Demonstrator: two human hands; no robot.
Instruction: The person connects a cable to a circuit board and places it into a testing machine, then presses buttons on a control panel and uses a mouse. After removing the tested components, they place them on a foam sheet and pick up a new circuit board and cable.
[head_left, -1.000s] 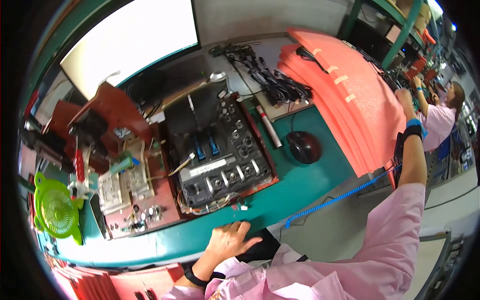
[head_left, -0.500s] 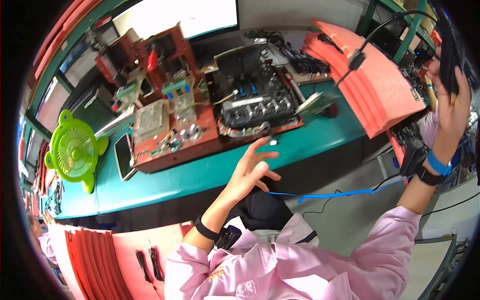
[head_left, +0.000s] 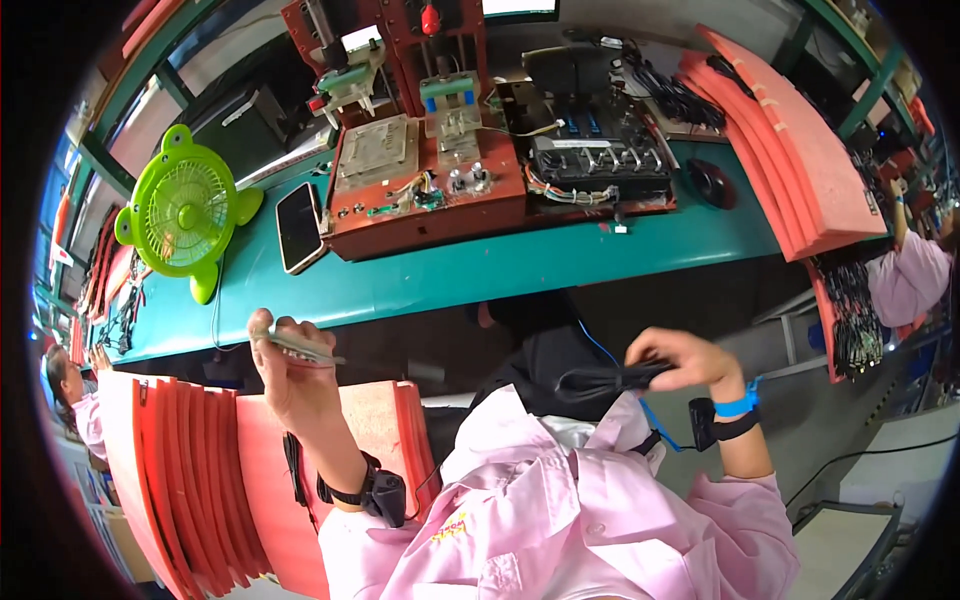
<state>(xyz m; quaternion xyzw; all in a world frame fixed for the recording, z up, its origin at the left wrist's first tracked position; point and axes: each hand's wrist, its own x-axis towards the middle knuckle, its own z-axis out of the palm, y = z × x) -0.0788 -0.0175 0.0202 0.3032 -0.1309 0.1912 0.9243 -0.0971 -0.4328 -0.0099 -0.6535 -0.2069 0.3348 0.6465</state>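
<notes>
A bundled black cable (head_left: 610, 380) is clamped in the right hand (head_left: 690, 362), at four o'clock from the red test fixture (head_left: 425, 170), apparently kept coiled against tangling. A thin grey tool (head_left: 295, 345) is gripped in the left hand (head_left: 290, 375), below the teal table (head_left: 480, 270). The cable's ends cannot be made out.

1. A smartphone (head_left: 299, 226) with a dark, blank screen lies flat on the teal bench (head_left: 520, 265), between the green fan (head_left: 183, 208) and the red test fixture (head_left: 425, 170).
2. A bright white monitor screen (head_left: 518, 7) stands at the top edge, mostly cut off.
3. A small white label (head_left: 573, 143) sits on the black switch unit (head_left: 598, 160).
</notes>
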